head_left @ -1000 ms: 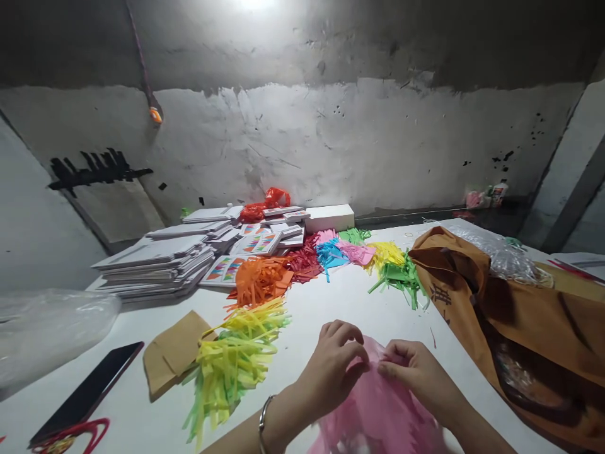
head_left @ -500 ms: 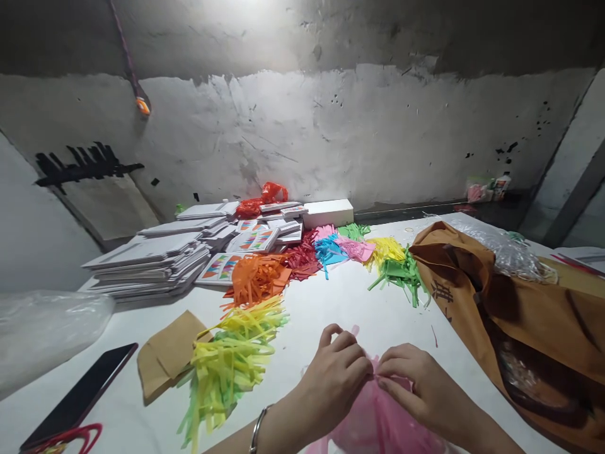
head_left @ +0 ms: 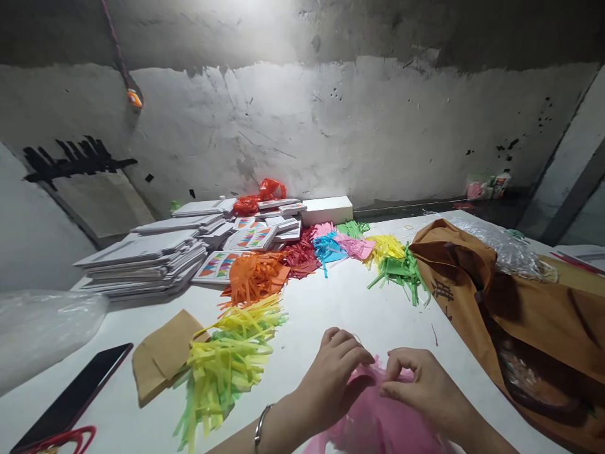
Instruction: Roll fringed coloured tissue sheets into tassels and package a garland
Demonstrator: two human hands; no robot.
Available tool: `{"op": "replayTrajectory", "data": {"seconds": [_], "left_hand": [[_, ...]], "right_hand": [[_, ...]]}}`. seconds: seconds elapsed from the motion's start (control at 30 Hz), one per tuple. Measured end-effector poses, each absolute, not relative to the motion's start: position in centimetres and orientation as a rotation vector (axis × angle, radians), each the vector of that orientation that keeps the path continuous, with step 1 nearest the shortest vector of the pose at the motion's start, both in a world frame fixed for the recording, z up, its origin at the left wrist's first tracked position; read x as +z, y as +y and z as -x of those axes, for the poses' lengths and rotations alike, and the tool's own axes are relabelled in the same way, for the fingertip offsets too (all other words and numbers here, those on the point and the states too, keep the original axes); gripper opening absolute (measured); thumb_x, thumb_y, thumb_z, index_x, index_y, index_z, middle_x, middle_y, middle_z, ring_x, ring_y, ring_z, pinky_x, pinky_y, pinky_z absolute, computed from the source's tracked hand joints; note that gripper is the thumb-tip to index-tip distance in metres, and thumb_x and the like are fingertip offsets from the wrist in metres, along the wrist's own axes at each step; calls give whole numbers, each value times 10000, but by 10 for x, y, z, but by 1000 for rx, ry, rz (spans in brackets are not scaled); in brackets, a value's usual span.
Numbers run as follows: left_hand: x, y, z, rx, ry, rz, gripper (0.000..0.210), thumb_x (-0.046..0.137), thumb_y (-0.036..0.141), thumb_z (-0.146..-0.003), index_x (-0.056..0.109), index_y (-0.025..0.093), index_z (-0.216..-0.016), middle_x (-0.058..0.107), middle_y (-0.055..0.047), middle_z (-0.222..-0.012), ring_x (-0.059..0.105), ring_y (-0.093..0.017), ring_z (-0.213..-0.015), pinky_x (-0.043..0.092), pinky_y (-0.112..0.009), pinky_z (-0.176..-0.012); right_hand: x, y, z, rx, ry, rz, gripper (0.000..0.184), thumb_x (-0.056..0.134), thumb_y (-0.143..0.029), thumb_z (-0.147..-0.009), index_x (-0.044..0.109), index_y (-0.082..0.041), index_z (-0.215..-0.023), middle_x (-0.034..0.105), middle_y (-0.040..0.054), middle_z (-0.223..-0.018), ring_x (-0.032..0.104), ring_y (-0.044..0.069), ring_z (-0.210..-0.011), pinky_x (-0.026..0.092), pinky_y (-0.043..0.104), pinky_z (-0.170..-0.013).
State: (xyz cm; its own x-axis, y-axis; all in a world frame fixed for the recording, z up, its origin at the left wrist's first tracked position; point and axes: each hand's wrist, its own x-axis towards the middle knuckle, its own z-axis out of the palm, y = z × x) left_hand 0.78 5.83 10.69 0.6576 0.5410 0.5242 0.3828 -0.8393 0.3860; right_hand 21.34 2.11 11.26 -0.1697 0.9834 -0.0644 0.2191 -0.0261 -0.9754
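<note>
At the table's near edge lies a thin, see-through pink plastic bag (head_left: 378, 416), its top gathered between my hands and its lower part cut off by the picture's bottom. My left hand (head_left: 338, 372), with a silver bangle at the wrist, has its fingers curled and closed on the bag's top. Just to the right, my right hand (head_left: 418, 384) pinches the same gathered edge between thumb and forefinger. What is inside the bag cannot be made out. Left of my hands spreads a bundle of yellow and green paper tassels (head_left: 229, 362).
Beyond lie orange tassels (head_left: 258, 277), dark red tassels (head_left: 302, 255) and other colored ones. Paper stacks (head_left: 142, 261) stand back left. A brown envelope (head_left: 167, 356) and a phone (head_left: 70, 397) lie left. A brown cloth apron (head_left: 472, 284) covers the right side.
My hands have moved slightly apart at the bag's top, and the gathered pink edge between them is spread wider. The view has shifted a little.
</note>
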Motion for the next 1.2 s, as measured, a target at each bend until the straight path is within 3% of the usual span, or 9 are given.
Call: {"op": "replayTrajectory", "data": {"seconds": [0.2,0.43,0.7,0.9,1.0,1.2], "left_hand": [[107,58,-9,1043,619,-2687,188,531,234,-1019,617,252,-1185,689,-72,-1012,581,-215,-917,411,-381,-846],[101,66,-6,1198,519,-2707,221,506,164,-1021,646,264,-1159,678,-22,-800,549,-167,-728,418,-343,-764],[109,57,1,1263,420,-2852,249,473,110,-994,667,217,-1109,713,-64,-952,587,-184,-825,438,-401,-897],[100,60,-2,1280,519,-2864,222,493,96,-977,660,211,-1067,706,-15,-804,588,-137,-673,423,-383,-961],[94,64,-6,1304,521,-2914,143,548,141,-975,656,219,-1028,715,10,-775,590,-124,-648,390,-386,-1027],[96,67,-5,1394,458,-2926,124,551,170,-1004,631,227,-928,745,8,-854,632,-139,-790,388,-376,-1062]], "right_hand": [[105,24,-210,1477,-1287,1238,368,769,-229,-583,401,-216,-582,391,-86,-571,355,96,-612,259,237,-577],[89,23,-211,1792,-1077,973,542,798,-613,-726,448,-201,-696,424,-69,-643,317,84,-619,232,230,-601],[62,29,-206,1881,-1030,882,610,847,-666,-629,471,-189,-689,433,-50,-672,344,84,-635,267,234,-621],[59,36,-213,1849,-1084,954,602,835,-694,-616,538,-172,-652,411,-53,-632,331,83,-617,269,233,-592],[62,37,-213,1806,-1100,973,585,844,-675,-622,578,-156,-667,469,-36,-667,386,94,-663,311,234,-651],[58,44,-211,1734,-1112,1045,614,850,-697,-580,546,-167,-639,433,-53,-640,342,98,-654,280,254,-645]]}}
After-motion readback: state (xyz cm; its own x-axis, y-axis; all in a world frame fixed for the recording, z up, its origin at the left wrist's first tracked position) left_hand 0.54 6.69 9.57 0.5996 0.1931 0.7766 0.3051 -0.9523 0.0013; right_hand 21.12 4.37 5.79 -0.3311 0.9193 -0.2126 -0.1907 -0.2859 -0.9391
